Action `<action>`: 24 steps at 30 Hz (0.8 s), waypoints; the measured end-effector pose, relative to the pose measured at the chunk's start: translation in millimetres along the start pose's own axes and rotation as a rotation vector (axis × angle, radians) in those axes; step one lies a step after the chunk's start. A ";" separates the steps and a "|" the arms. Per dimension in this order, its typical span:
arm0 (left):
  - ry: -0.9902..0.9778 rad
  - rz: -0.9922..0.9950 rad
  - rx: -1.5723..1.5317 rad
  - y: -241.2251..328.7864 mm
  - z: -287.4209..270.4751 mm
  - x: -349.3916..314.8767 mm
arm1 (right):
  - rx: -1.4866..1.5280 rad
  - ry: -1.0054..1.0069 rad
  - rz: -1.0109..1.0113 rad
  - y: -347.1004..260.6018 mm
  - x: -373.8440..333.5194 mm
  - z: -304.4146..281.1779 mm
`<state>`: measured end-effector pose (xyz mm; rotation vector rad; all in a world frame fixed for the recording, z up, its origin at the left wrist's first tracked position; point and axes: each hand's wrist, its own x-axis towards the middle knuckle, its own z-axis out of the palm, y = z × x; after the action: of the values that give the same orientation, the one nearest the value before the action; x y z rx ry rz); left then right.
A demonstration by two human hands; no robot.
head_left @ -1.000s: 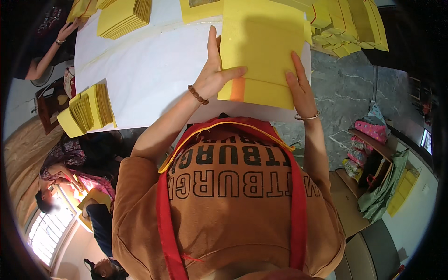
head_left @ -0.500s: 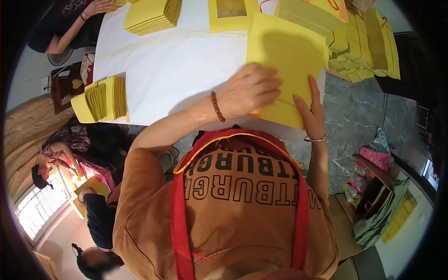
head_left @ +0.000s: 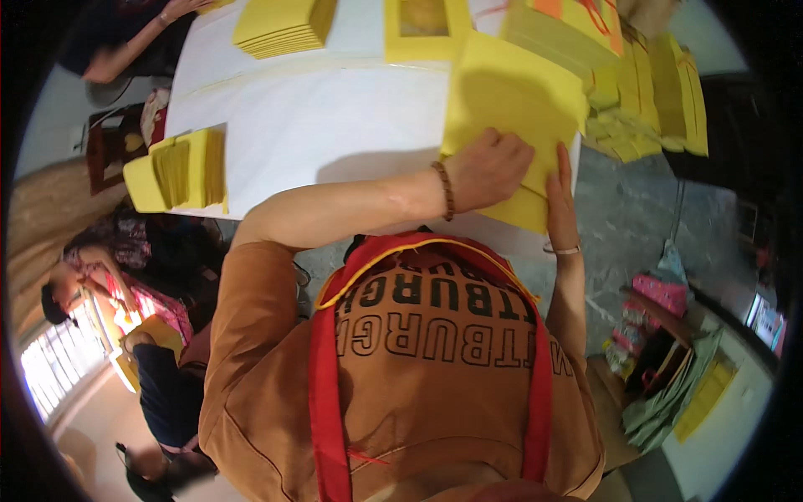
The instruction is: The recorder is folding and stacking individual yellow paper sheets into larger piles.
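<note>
A flat yellow paper bag (head_left: 514, 96) lies at the right end of the white table, with more yellow paper under it. My left hand (head_left: 493, 171), a beaded bracelet on its wrist, presses down on the bag's near part with the fingers curled in. Whether anything is inside those fingers is hidden. Along the bag's right edge rests my right hand (head_left: 560, 205), its fingers stretched out and lying against the paper; a thin bangle circles the wrist.
On the white table (head_left: 360, 117) stand a yellow stack (head_left: 284, 29) at the back and folded yellow pieces (head_left: 188, 171) at the left. Yellow bags with red cords (head_left: 644, 92) crowd the right. A co-worker's arm (head_left: 138, 42) reaches in at the far left; other people sit lower left.
My left hand has slid to the right across the bag, toward my right hand. My right hand stays at the bag's right edge. The whole view has shifted slightly.
</note>
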<state>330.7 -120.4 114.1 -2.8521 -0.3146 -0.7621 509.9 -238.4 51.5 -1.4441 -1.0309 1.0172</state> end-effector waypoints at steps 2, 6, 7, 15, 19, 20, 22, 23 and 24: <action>-0.078 0.014 -0.036 -1.3 0.2 1.1 | 0.059 0.012 -0.023 18.9 2.3 -4.7; -0.030 -0.071 -0.078 -13.2 -13.4 -3.5 | -0.166 0.030 -0.053 -20.4 1.4 21.5; 0.075 -0.108 -0.086 -17.6 -18.6 -4.9 | -0.161 0.007 -0.069 -19.7 -0.2 19.7; 0.174 -0.516 -0.054 -162.4 -64.3 -129.6 | -0.323 -0.131 -0.122 -34.9 4.0 11.8; -0.081 -0.593 0.132 -213.9 -60.4 -203.2 | -0.264 -0.096 -0.127 -34.6 4.3 17.0; -0.132 -0.513 0.241 -220.2 -52.9 -218.6 | -0.263 -0.087 -0.106 -35.3 4.0 18.0; -0.289 -0.453 0.361 -223.8 -34.5 -249.8 | -0.263 -0.079 -0.084 -34.6 2.7 16.4; -0.316 -0.463 0.318 -221.9 -27.0 -262.4 | -0.350 -0.077 -0.090 -33.0 2.2 13.6; -0.340 -0.472 0.275 -221.3 -20.4 -271.9 | -0.439 -0.076 -0.097 -32.0 2.6 12.0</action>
<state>36.3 45.3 18.0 -2.6509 -1.0764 -0.2565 496.7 -230.0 82.0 -1.6947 -1.4297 0.8102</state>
